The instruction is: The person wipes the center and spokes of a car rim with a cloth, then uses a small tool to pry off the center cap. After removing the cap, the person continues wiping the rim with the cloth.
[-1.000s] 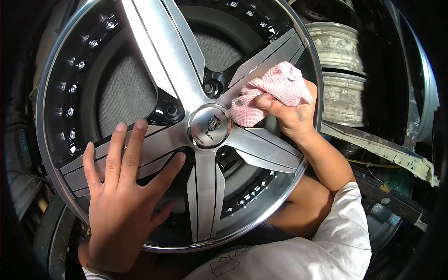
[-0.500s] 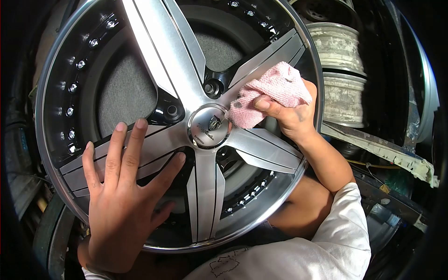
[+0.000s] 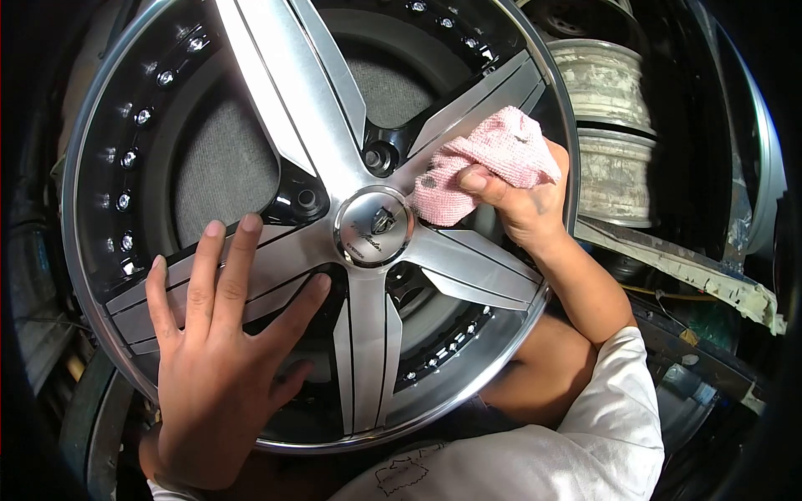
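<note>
Left hand (image 3: 213, 367) lies flat and open, fingers spread on the lower-left spoke of the alloy wheel (image 3: 317, 100), palm over the lower-left rim; it grips nothing, just steadies. Same spot as a second ago. The wheel fills the view, tilted toward the person: polished silver five-spoke face, black inner barrel, row of chrome rivets (image 3: 125, 200) along the left rim, lug hole (image 3: 374, 157) above the hub. Center cap (image 3: 373, 225) is shiny with a crest; the lettering is too small to read. Right hand (image 3: 522, 204) is closed around a bunched pink cloth (image 3: 480, 167), pressed on the upper-right spoke just right of the cap. Change over the last second is tiny: the cloth has crept slightly up and right off the cap edge, so the rubbing looks like short strokes in one patch, polishing probably mid-way. Beyond the wheel's right rim, stacked dirty old rims (image 3: 606, 125).
</note>
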### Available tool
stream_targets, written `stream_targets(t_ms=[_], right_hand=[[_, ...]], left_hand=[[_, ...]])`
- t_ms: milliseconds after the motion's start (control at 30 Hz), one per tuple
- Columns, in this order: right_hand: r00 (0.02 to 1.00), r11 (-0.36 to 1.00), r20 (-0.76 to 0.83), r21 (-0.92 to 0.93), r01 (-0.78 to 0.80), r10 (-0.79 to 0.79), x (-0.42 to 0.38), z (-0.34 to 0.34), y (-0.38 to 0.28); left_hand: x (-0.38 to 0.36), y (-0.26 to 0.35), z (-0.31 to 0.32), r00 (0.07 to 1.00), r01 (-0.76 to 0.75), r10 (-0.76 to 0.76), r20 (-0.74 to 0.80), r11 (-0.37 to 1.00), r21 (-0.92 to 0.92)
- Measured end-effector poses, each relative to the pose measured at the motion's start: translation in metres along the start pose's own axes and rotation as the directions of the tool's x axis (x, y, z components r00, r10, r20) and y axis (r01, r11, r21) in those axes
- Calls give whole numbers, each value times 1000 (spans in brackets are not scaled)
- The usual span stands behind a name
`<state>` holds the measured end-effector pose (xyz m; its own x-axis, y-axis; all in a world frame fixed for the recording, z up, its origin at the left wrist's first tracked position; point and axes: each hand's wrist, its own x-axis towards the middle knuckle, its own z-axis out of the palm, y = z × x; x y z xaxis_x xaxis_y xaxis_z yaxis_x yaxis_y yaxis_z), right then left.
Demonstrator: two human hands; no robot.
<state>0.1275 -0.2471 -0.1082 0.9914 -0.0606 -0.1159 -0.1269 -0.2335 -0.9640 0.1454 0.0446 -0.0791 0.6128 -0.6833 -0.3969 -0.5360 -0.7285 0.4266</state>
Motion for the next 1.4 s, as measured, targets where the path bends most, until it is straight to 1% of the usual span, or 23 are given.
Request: stream_targets(t_ms=[67,167,267,367,467,567,667,767,867,967,1067,1167,1267,1400], right_hand=[[1000,1000,-15,-5,-17,17,0,1,-1],[1000,1000,3,4,-29,29,0,1,-1],[1000,998,-12,-51,-19,19,0,4,-1],[1000,1000,0,-28,2,-2,1,0,1],[1000,999,8,35,-20,20,0,-1,2],[999,999,3,-15,-33,33,0,1,0],[1000,999,-4,-29,-22,22,0,3,-1],[1000,1000,-14,5,-26,26,1,2,-2],[999,999,-10,-16,-42,42,0,1,-2],[1000,998,-5,-55,-26,26,0,2,-1],[999,999,-17,-12,-44,43,1,5,-2],[1000,999,-3,-35,12,-12,2,2,1],[999,999,-21,5,-37,37,1,2,-3],[999,999,-8,5,-34,34,0,2,-3]], left_hand=[[0,0,-1,1000,-1,1,6,1000,1],[0,-1,-1,1000,0,0,8,1000,-4],[0,-1,0,1000,1,-1,4,1000,-10],[0,-1,0,1000,2,-2,3,1000,-13],[0,-1,0,1000,0,0,5,1000,-6],[0,-1,1,1000,0,0,3,1000,-4],[0,0,0,1000,0,0,3,1000,-3],[0,0,-1,1000,0,0,3,1000,-2],[-1,0,0,1000,3,-3,5,1000,-8],[0,0,0,1000,0,0,5,1000,-9],[0,-1,-1,1000,3,-3,7,1000,-13],[0,-1,0,1000,2,-2,4,1000,-18],[0,-1,0,1000,0,0,-1,1000,-16],[0,-1,-1,1000,-2,2,-3,1000,-15]])
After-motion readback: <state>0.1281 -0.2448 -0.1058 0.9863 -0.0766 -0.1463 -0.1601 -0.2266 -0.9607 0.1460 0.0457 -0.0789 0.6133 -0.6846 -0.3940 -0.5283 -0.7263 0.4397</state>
